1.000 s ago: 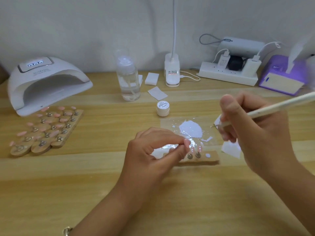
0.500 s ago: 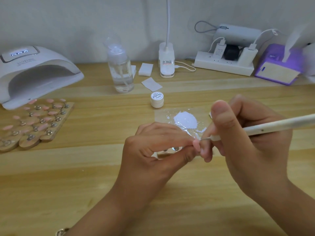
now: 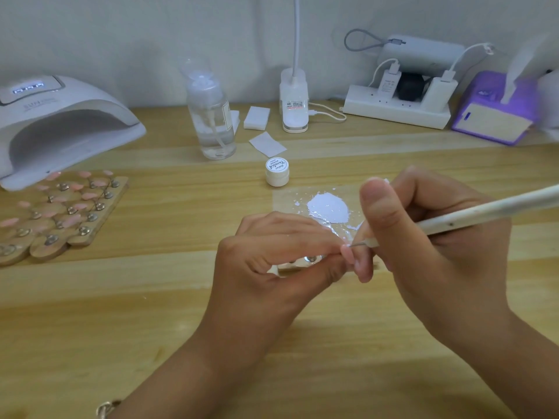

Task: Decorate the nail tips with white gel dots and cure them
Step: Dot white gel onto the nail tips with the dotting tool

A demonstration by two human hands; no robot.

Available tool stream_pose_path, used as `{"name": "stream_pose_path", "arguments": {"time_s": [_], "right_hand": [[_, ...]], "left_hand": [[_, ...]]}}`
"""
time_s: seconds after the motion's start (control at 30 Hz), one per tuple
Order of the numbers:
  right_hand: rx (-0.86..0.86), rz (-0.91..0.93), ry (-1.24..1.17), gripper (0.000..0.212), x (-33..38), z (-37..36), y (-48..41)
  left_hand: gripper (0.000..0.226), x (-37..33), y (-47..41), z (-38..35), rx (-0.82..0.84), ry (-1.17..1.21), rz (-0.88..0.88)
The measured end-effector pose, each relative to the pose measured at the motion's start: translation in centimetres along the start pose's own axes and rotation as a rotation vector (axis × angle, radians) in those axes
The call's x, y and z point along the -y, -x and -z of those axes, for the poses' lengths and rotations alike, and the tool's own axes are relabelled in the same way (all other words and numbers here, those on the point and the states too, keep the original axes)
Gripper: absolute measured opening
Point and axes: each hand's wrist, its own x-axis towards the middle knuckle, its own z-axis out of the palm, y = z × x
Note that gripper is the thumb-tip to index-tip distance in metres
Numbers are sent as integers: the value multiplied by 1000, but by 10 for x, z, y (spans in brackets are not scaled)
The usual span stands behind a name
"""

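a dot of white gel is being placed on a small pink nail tip (image 3: 346, 253), which is pinched between the thumb and forefinger of the left hand (image 3: 272, 258) low over the light wooden table (image 3: 136, 313). the left fingers are curled narrowly round the tip. the long white dotting pen (image 3: 484, 211) is gripped in the right hand (image 3: 438, 249) like a pencil, the thumb raised on top and the fingers closed round the shaft. its thin metal point is laid at the pink surface, but whether it touches cannot be told. a lower finger of the right hand is set down against the left thumb, seemingly as a brace.

for a clean dot, the point is best lowered straight down, touched lightly and lifted without dragging. the brace between the hands should be used so that neither wavers. more gel can be taken from the white puddle on the clear palette sheet (image 3: 328, 210) just beyond the hands. curing is judged not yet done for this tip: the white domed curing lamp (image 3: 69, 122) stands well apart at the far left, beside a wooden rack of pink tips (image 3: 63, 213).
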Motion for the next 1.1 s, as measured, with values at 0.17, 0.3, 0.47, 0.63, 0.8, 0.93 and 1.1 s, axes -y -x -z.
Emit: {"name": "stream_pose_path", "arguments": {"time_s": [0.17,0.3,0.47,0.63,0.8,0.93,1.1], "right_hand": [[11,4,15,40,0,0,0],[12,2,4,39,-1,0,0],[26,9,10,39,-1,0,0],[36,19,10,38,-1,1,0],[43,22,13,38,-3,1,0],[23,0,-39,39,-3,3,0],[-56,-6,-142,40,5,7,-12]], "left_hand": [[10,0,0,0,-1,-9,3],[8,-1,-1,0,-2,-20,-1],[9,-1,0,0,2,-32,-3],[11,-1,0,0,7,-24,-5],[12,-1,0,-1,1,-28,-11],[13,1,1,-1,-10,-18,-10],[4,5,2,-1,-25,-5,31]]}}
